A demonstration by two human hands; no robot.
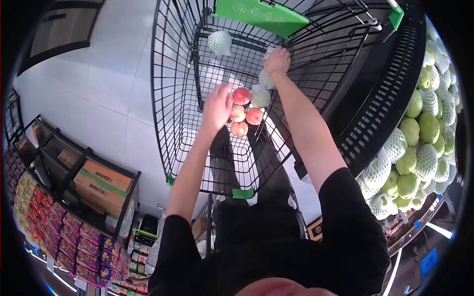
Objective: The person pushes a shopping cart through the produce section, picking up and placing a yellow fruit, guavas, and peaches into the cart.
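Observation:
Both my arms reach down into a black wire shopping cart (173,98). My left hand (217,106) hovers with fingers apart right beside several pink peaches (241,96) lying on the cart floor; whether it touches one I cannot tell. My right hand (277,61) is further in, fingers curled on a fruit in white foam netting (265,79). Another netted fruit (260,97) lies next to the peaches, and a third (219,42) rests at the cart's far end.
A green plastic child-seat flap (261,15) sits at the cart's far end. On the right a black display bin (390,98) holds many green fruits in white netting (419,143). Shelves with cardboard boxes (101,185) and snack packets (54,222) stand at the left.

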